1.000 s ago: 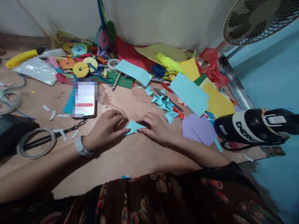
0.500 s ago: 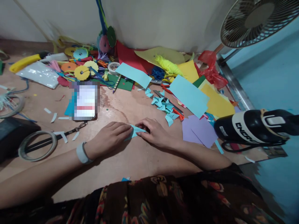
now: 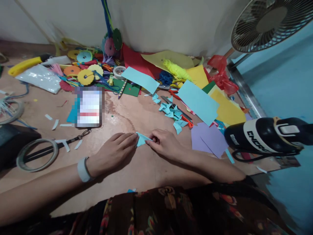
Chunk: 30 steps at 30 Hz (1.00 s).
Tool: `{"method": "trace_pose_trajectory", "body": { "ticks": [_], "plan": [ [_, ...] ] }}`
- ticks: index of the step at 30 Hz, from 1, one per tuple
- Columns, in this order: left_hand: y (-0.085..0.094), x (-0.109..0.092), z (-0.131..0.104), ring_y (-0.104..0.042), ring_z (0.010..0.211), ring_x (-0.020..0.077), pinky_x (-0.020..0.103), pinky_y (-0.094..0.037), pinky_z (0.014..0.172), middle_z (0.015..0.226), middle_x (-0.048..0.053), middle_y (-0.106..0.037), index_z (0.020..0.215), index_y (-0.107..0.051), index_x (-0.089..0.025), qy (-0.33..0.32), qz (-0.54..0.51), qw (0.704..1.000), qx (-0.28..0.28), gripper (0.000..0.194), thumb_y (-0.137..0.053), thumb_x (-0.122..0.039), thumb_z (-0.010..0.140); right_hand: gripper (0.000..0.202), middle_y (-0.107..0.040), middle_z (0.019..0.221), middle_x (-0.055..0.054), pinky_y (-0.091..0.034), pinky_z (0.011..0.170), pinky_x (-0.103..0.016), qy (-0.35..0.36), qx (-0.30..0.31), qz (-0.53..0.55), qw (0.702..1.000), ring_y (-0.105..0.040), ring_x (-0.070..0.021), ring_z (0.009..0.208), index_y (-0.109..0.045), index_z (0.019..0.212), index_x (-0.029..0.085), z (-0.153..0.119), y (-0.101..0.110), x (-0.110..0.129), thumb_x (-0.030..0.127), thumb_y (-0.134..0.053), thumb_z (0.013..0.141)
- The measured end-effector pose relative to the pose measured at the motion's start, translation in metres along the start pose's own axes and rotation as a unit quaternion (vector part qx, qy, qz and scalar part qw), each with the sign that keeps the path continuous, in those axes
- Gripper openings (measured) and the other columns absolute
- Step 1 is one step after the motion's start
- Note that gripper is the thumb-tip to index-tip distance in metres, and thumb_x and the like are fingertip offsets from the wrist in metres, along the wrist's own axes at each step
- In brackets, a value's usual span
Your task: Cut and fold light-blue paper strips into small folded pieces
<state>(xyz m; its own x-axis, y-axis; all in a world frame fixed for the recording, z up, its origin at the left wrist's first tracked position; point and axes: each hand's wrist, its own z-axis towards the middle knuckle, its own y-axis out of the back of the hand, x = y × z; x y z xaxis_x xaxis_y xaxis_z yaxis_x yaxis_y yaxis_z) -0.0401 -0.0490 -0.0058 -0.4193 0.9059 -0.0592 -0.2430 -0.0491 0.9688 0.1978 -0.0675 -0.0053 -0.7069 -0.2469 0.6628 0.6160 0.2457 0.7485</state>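
A small folded piece of light-blue paper [image 3: 141,139] lies on the table between my two hands. My left hand [image 3: 116,147] comes from the left, its fingers close together and holding the paper's left end; its thumb is hidden. With thumb and curled forefinger, my right hand [image 3: 165,143] pinches the pointed right corner. Beyond the right hand sits a pile of small folded light-blue paper pieces [image 3: 171,110], near orange-handled scissors [image 3: 187,121]. A larger light-blue sheet [image 3: 198,102] lies behind them.
Purple paper [image 3: 207,138] and a black bottle [image 3: 256,135] lying on its side are at right. On the left are a blurred-out phone [image 3: 89,109], a tape ring [image 3: 36,155] and white paper scraps. Coloured sheets, yarn and foam discs [image 3: 85,76] line the wall; a fan [image 3: 271,24] stands back right.
My right hand has shifted slightly right and down along the folded paper, so more of the paper shows between the hands. My left hand stays on its left end, a little lower.
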Motion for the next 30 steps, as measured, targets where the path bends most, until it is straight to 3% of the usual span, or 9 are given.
{"method": "trace_pose_trajectory", "body": {
  "ticks": [5, 9, 13, 19, 25, 30],
  "plan": [
    [-0.001, -0.002, -0.001, -0.064, 0.113, 0.0282, 0.041, -0.053, 0.091, 0.125, 0.014, -0.067, 0.117, -0.064, -0.011, 0.009, 0.005, 1.000, -0.003, 0.027, -0.051, -0.014, 0.094, 0.018, -0.063, 0.076, -0.004, -0.038, 0.066, -0.029, 0.103, -0.048, -0.103, 0.988, -0.054, -0.0152, 0.071, -0.061, 0.081, 0.016, -0.005, -0.007, -0.003, 0.023, -0.053, 0.095],
    [0.002, -0.002, 0.000, -0.064, 0.114, 0.0297, 0.043, -0.054, 0.090, 0.125, 0.016, -0.067, 0.118, -0.065, -0.011, 0.014, -0.014, 1.000, -0.001, 0.028, -0.052, -0.013, 0.093, 0.023, -0.064, 0.074, -0.006, -0.033, 0.066, -0.034, 0.203, -0.108, -0.245, 0.942, -0.052, -0.0176, 0.071, -0.064, 0.078, 0.017, -0.011, -0.013, -0.007, 0.019, -0.049, 0.096],
    [0.002, -0.002, -0.001, -0.063, 0.116, 0.0308, 0.044, -0.054, 0.091, 0.127, 0.017, -0.066, 0.121, -0.064, -0.011, 0.018, -0.017, 1.000, 0.007, 0.030, -0.052, -0.013, 0.093, 0.021, -0.063, 0.071, -0.004, -0.031, 0.062, -0.035, 0.254, -0.156, -0.294, 0.908, -0.049, -0.0167, 0.067, -0.067, 0.082, 0.017, -0.015, -0.015, -0.008, 0.013, -0.051, 0.095],
    [0.000, -0.001, -0.002, -0.064, 0.115, 0.0310, 0.045, -0.055, 0.090, 0.125, 0.017, -0.067, 0.121, -0.065, -0.011, 0.009, -0.010, 1.000, 0.003, 0.030, -0.051, -0.014, 0.094, 0.022, -0.069, 0.086, -0.007, -0.033, 0.059, -0.035, 0.302, -0.115, -0.268, 0.908, -0.053, -0.0171, 0.073, -0.068, 0.100, 0.018, -0.018, -0.012, -0.010, 0.011, -0.048, 0.095],
    [0.000, -0.002, -0.002, -0.063, 0.115, 0.0302, 0.043, -0.053, 0.093, 0.124, 0.015, -0.068, 0.118, -0.066, -0.011, 0.001, 0.014, 1.000, 0.004, 0.027, -0.052, -0.017, 0.096, 0.020, -0.071, 0.084, -0.006, -0.037, 0.058, -0.034, 0.367, -0.145, -0.294, 0.871, -0.057, -0.0170, 0.075, -0.069, 0.096, 0.016, -0.017, -0.014, -0.012, 0.009, -0.050, 0.094],
    [-0.002, -0.004, -0.006, -0.060, 0.121, 0.0311, 0.045, -0.050, 0.097, 0.130, 0.015, -0.065, 0.126, -0.063, -0.013, 0.034, -0.024, 0.999, 0.023, 0.033, -0.054, -0.026, 0.097, 0.023, -0.071, 0.089, -0.007, -0.042, 0.064, -0.034, 0.365, -0.100, -0.265, 0.887, -0.061, -0.0182, 0.085, -0.068, 0.101, 0.017, -0.015, -0.016, -0.014, 0.010, -0.047, 0.096]
  ]
}}
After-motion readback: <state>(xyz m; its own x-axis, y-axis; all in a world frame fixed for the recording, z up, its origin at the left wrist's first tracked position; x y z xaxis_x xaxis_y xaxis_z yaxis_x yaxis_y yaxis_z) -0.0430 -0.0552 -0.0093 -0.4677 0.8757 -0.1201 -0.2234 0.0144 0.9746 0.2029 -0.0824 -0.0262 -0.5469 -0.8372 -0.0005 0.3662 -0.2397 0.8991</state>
